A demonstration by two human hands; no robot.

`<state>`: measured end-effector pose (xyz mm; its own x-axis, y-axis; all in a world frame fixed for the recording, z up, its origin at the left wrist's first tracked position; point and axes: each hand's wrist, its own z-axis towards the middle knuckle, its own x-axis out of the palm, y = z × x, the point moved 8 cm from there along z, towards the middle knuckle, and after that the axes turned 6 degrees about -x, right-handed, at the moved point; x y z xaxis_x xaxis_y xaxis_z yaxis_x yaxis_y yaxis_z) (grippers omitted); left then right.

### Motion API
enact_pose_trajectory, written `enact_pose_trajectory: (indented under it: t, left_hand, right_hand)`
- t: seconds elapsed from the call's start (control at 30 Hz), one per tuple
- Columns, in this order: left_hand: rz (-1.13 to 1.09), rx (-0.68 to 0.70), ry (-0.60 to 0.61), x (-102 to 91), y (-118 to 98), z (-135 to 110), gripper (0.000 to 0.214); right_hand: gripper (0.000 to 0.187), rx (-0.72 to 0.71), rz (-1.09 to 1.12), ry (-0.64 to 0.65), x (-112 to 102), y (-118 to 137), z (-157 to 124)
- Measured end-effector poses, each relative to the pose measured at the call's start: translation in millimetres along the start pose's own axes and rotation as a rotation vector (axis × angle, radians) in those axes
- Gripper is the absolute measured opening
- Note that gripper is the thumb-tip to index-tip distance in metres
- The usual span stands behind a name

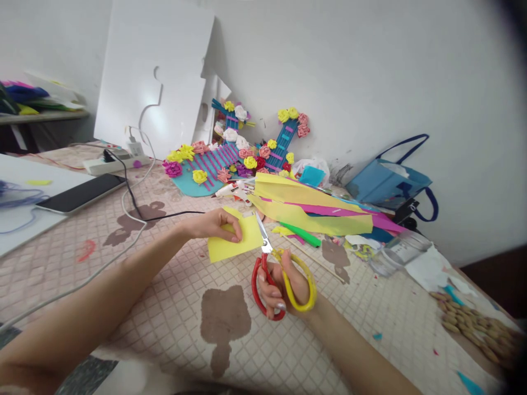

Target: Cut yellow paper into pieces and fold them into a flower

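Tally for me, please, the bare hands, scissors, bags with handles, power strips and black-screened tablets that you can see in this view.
Bare hands: 2 (left hand, right hand)
Metal scissors with red and yellow handles: 1
Blue bag with dark blue handles: 1
Long white power strip: 1
Flat black-screened tablet: 1
Total: 6

Fairly bright, diffuse light covers the tabletop (173, 312), with only soft shadows. Well behind and left of the scissors (265, 247), glare whitens a patch of the white board (164, 55); where that light comes from cannot be told. A grey shadow edges the board on the wall (329, 66). Around the scissors, detail is reasonably crisp. Far to their right, the peanuts (469, 323) blur beside a dark, smeared rim, and wide-lens distortion stretches the outer parts.
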<state>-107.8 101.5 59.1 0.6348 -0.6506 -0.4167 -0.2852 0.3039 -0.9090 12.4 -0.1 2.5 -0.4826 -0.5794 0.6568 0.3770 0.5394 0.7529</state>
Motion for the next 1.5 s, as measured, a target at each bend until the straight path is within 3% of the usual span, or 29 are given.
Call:
enact_pose_trajectory:
  t: [0.27, 0.43, 0.5, 0.57, 0.7, 0.8, 0.97, 1.17, 1.5]
  left_hand:
    - [-0.052, -0.104, -0.006, -5.3, 6.2, -1.9, 0.02]
    - [-0.263, -0.254, -0.391, -47.8, 29.6, -10.6, 0.03]
    - [-0.239, -0.331, -0.499, -56.8, 40.5, -13.4, 0.033]
    - [-0.078, -0.372, -0.558, -60.6, 46.2, -12.3, 0.033]
    - [0.327, -0.309, -0.636, -62.4, 44.7, -5.5, 0.024]
    - [0.47, -0.258, -0.637, -60.9, 44.5, -3.2, 0.018]
    - [0.545, -0.139, -0.71, -62.4, 34.4, -7.9, 0.017]
    - [0.519, -0.139, -0.76, -59.9, 23.8, -11.6, 0.013]
    - [0.39, -0.054, -0.798, -48.6, 9.7, -12.1, 0.018]
  right_hand:
    - [0.063, -0.104, -0.159, -0.139, -14.8, 14.3, 2.6]
    - [0.057, -0.245, -0.461, -0.38, -36.7, 41.4, -7.5]
    - [0.055, -0.189, -0.669, -0.479, -44.0, 47.1, -12.8]
    - [0.053, -0.109, -0.978, -0.579, -48.1, 55.2, -18.7]
    - [0.04, -0.039, -1.715, -0.72, -37.5, 79.6, -26.2]
    - [0.039, 0.087, -1.971, -0.79, -36.9, 85.3, -29.6]
    - [0.037, 0.111, -2.143, -0.83, -39.6, 91.3, -33.5]
    - [0.031, 0.093, -2.19, -0.809, -45.2, 91.5, -34.8]
    - [0.026, -0.183, -2.17, -0.637, -48.5, 107.2, -29.9]
